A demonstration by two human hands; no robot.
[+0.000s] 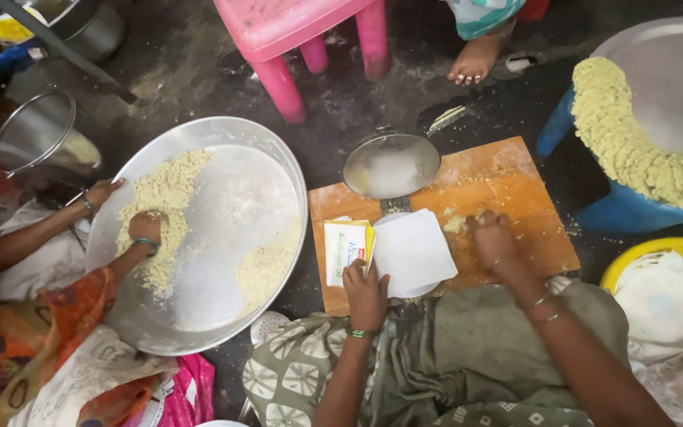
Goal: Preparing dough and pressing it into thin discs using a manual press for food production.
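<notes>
My left hand (365,294) rests on the near edge of a wooden board (515,190), fingers pinning down a yellow and white plastic pouch (346,249) and a white sheet (414,251). My right hand (493,239) is closed over a small lump of pale dough (456,224) on the board. A round steel press plate (391,164) lies at the board's far left corner.
A co-worker at left has both hands in crumbly dough on a big steel tray (231,205). A steel platter rimmed with dough strands (622,142) sits on a blue stool at right. A pink stool (294,32), a strainer (37,130), a yellow tub (662,249) and someone's foot (476,59) surround the board.
</notes>
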